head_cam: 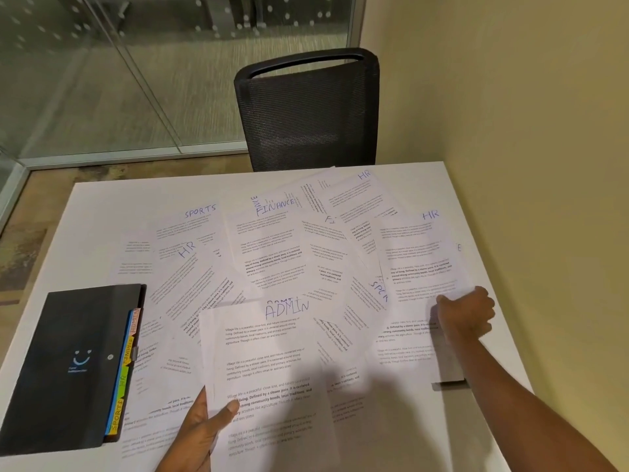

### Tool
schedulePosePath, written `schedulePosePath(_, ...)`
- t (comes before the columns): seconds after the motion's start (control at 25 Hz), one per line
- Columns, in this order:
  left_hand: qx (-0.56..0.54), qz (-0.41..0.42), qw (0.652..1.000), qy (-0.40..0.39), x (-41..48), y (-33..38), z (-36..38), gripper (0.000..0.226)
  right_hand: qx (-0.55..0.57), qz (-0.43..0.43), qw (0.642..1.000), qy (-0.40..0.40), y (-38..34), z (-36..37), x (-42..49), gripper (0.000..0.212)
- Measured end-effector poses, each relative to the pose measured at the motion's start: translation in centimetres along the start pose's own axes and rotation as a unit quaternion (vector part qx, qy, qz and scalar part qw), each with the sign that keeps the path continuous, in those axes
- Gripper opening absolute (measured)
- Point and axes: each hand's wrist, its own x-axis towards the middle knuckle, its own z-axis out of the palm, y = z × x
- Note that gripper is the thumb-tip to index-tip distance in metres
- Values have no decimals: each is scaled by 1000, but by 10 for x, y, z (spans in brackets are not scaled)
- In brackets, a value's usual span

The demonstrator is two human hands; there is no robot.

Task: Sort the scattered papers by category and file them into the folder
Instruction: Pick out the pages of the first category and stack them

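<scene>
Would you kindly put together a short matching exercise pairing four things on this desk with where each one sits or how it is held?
Things:
1. ADMIN sheet
2. HR sheet
3. black folder
4. SPORTS sheet

Places or states:
A. lying closed at the table's left edge, coloured tabs showing
B. held up in the left hand
C. lying flat toward the far left of the paper spread
D. gripped at its lower corner by the right hand

Pairs: 1-B, 2-D, 3-A, 4-C
</scene>
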Motion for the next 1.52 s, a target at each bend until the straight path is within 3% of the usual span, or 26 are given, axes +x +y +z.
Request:
schedulePosePath(0.08, -2, -4, 1000, -1, -1, 1, 0, 55, -72, -77, 994, 38, -20, 5, -15, 87)
schedulePosePath(0.16, 0, -11, 1000, -6, -2, 2, 0, 54, -84, -175, 980, 36, -39, 17, -28, 81)
schedulePosePath(0.28, 12, -7, 1000, -9, -1, 3, -1, 54, -68, -341, 937, -29, -69, 38, -44, 55)
schedulePosePath(0.4, 16, -8, 1000, -5, 5, -2, -7, 57, -127, -450, 878, -102, -91, 59, -49, 49)
schedulePosePath(0.52, 13, -10, 1000, -1, 10, -4, -9, 59, -207, -443, 862, -131, -108, 69, -48, 56)
schedulePosePath(0.88, 24, -17, 1000, 12, 10, 2, -3, 55, -298, -419, 854, -83, -119, 77, -40, 52)
schedulePosePath(1.16, 34, -21, 999, 35, 16, -3, 3, 53, -282, -437, 851, -69, -116, 76, -36, 49)
schedulePosePath(1.52, 27, -32, 998, 52, 19, -7, 5, 53, -239, -442, 863, -37, -118, 77, -20, 26)
